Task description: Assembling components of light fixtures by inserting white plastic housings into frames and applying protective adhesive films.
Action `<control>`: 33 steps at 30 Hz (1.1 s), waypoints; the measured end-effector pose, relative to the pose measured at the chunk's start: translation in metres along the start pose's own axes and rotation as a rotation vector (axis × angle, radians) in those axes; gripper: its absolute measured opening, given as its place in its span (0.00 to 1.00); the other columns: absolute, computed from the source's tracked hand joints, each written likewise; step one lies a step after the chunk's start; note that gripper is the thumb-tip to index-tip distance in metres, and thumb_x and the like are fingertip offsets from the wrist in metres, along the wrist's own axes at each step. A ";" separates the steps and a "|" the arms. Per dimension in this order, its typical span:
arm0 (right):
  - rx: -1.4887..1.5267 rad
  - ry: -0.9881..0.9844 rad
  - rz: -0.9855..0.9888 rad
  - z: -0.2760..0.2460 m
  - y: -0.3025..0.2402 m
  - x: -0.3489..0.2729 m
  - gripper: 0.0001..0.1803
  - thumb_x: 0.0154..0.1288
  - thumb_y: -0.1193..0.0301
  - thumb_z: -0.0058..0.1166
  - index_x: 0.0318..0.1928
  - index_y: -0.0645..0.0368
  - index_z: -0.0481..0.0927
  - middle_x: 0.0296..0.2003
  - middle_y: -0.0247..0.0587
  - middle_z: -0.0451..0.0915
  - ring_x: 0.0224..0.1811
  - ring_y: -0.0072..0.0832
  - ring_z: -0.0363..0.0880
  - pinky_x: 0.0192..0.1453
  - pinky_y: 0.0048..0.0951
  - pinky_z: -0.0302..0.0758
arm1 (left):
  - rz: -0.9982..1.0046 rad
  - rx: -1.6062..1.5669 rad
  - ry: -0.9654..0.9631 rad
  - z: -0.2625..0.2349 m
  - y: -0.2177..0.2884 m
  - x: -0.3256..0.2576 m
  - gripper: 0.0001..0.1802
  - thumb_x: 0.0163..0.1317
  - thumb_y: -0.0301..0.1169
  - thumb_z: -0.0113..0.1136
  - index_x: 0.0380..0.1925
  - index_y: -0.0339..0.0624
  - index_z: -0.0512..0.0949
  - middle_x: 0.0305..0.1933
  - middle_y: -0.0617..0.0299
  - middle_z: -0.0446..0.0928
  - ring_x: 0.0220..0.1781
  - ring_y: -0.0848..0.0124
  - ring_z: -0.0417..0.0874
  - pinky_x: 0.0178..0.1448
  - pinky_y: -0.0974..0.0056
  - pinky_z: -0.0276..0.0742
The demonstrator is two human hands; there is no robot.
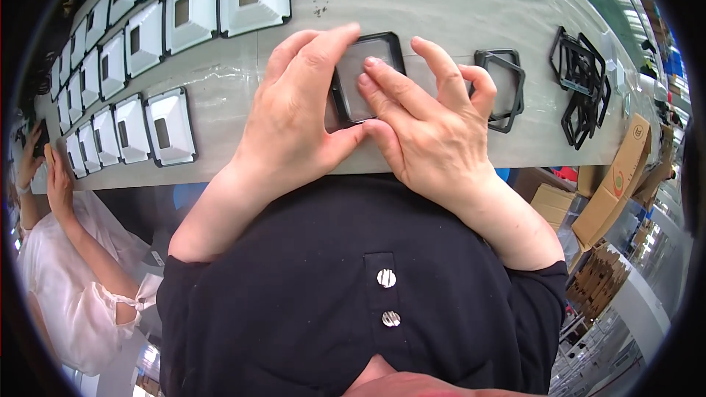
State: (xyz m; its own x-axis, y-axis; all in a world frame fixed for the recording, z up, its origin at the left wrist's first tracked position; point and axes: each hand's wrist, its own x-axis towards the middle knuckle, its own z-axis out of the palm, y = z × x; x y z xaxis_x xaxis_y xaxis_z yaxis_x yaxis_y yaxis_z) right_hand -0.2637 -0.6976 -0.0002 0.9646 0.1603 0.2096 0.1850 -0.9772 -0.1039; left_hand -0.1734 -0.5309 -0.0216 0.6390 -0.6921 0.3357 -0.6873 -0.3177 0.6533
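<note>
Item: square black plastic frame with frosted pane (365, 77), pressed flat on pale workbench (441, 7) under my spread left hand (290, 114) and right hand (423, 129).

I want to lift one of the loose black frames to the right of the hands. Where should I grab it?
Take the upper black frame by its right rail, from the right: it lies tilted on another frame, edge raised, open centre giving finger room, clear of the right hand.

Frosted pane (365, 77), black plastic frame (390, 38)
</note>
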 end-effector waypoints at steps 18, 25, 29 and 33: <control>-0.211 0.512 0.578 -0.059 0.177 -0.114 0.13 0.58 0.71 0.60 0.45 0.53 0.84 0.48 0.38 0.81 0.55 0.40 0.73 0.63 0.38 0.66 | 0.267 0.411 -0.209 0.024 0.057 0.089 0.33 0.49 0.35 0.70 0.57 0.45 0.71 0.71 0.50 0.59 0.76 0.49 0.51 0.73 0.48 0.53; -0.077 0.411 1.028 -0.081 0.331 -0.151 0.24 0.58 0.56 0.57 0.52 0.56 0.81 0.50 0.49 0.81 0.54 0.44 0.77 0.59 0.38 0.72 | 0.360 0.346 -0.396 0.075 0.086 0.087 0.35 0.43 0.41 0.73 0.53 0.44 0.72 0.67 0.50 0.64 0.71 0.52 0.61 0.71 0.52 0.59; 0.028 0.077 1.223 -0.089 0.362 -0.148 0.41 0.52 0.50 0.61 0.61 0.65 0.72 0.58 0.55 0.74 0.62 0.40 0.73 0.64 0.35 0.70 | 0.295 0.327 -0.389 0.078 0.086 0.088 0.36 0.41 0.37 0.74 0.53 0.43 0.72 0.63 0.54 0.68 0.67 0.54 0.66 0.68 0.55 0.64; 0.039 -0.104 1.146 -0.075 0.377 -0.142 0.43 0.46 0.50 0.66 0.60 0.64 0.73 0.58 0.55 0.75 0.60 0.40 0.75 0.63 0.35 0.71 | 0.300 0.295 -0.216 0.069 0.088 0.086 0.37 0.40 0.35 0.74 0.55 0.44 0.72 0.58 0.56 0.72 0.61 0.56 0.70 0.62 0.56 0.69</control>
State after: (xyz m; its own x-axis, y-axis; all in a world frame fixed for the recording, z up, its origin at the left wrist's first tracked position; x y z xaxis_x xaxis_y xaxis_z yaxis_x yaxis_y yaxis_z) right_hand -0.3454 -1.0991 0.0036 0.5802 -0.8073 -0.1081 -0.8068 -0.5516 -0.2117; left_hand -0.2028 -0.6625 0.0180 0.3324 -0.8906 0.3105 -0.9192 -0.2321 0.3182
